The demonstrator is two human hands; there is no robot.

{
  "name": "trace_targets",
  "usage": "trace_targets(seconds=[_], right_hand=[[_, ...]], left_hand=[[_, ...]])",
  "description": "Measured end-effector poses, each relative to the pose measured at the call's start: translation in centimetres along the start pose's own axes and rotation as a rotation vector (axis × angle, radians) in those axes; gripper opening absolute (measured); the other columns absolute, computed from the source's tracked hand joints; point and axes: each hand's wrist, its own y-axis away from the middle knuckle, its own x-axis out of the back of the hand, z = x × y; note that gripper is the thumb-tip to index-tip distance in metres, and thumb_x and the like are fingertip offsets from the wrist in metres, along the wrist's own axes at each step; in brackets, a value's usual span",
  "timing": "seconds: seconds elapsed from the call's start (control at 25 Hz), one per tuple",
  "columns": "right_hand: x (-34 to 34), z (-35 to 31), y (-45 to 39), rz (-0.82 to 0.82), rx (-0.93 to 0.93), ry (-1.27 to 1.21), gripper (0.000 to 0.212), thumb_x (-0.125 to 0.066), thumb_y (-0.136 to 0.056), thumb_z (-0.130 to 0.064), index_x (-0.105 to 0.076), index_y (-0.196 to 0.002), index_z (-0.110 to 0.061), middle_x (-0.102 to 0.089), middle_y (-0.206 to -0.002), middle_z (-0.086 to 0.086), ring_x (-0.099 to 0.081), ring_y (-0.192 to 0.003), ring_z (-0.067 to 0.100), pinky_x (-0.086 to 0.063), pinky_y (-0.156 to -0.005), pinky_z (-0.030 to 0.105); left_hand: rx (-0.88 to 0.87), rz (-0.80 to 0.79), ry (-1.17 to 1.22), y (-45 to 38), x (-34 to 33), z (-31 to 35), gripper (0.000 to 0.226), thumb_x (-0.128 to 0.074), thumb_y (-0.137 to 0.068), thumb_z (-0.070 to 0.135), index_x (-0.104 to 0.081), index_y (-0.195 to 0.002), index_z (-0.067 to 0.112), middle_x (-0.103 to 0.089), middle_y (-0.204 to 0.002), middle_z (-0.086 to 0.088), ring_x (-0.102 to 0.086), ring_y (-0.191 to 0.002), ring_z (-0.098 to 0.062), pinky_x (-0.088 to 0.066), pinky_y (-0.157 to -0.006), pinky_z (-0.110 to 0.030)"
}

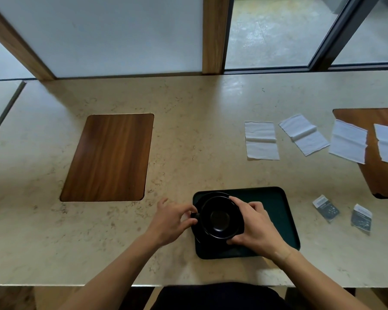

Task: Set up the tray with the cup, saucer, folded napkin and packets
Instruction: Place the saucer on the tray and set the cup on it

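A black cup [220,218] stands on a black saucer [203,201] at the left end of a dark green tray [276,202]. My left hand [171,220] pinches the cup's handle from the left. My right hand [255,227] grips the cup's right side, fingers curled round its rim. Several white napkins [261,139] lie spread on the counter beyond the tray, to the right. Grey packets [326,208] lie on the counter right of the tray.
A wooden inlay panel [108,157] is set into the beige stone counter [188,142] at the left. Another wooden panel [381,175] at the far right lies partly under napkins. A window and wooden posts stand behind the counter.
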Motion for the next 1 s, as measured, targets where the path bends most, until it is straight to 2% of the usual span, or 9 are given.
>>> trace_targets(seconds=[0.36,1.0], right_hand=[[-0.2,-0.6,0.1,0.027,-0.002,0.029,0.109,-0.081,-0.056,-0.047,-0.018,-0.145,-0.043,-0.048,-0.132,-0.016,-0.027,-0.12,0.013,-0.04,-0.098,0.038],[-0.4,-1.4,0.8,0.026,-0.06,0.02,0.113,-0.082,-0.059,-0.042,-0.01,-0.147,-0.045,-0.052,-0.126,-0.016,-0.031,-0.121,0.013,-0.04,-0.1,0.041]], left_hand=[[-0.026,-0.005,-0.043,0.0,0.1,-0.4,0.022,-0.056,-0.09,0.051,-0.058,-0.108,0.04,-0.066,-0.096,0.02,-0.057,-0.103,-0.005,-0.016,-0.113,-0.045],[-0.084,-0.051,-0.045,-0.4,0.9,-0.7,0.024,-0.053,-0.092,0.051,-0.058,-0.111,0.039,-0.066,-0.099,0.02,-0.057,-0.105,-0.003,-0.015,-0.115,-0.044]])
